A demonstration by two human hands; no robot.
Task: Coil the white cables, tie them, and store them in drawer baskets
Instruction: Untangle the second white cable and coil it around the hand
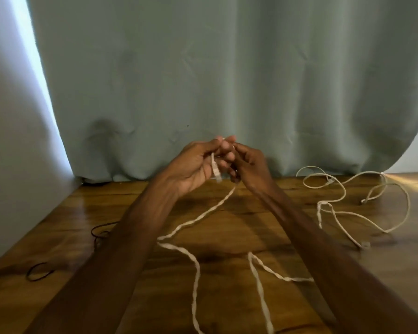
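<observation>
White cable point(198, 216) pinched by both hands — left hand point(198, 162), right hand point(247, 165) — above the table point(227, 227) near its far edge.

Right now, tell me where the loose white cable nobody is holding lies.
It sprawls uncoiled on the wooden table, far right of the head view, beyond the right hand, near the curtain.

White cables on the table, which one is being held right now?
The cable running down the middle; both hands grip its end. The tangled cable at right lies untouched.
</observation>
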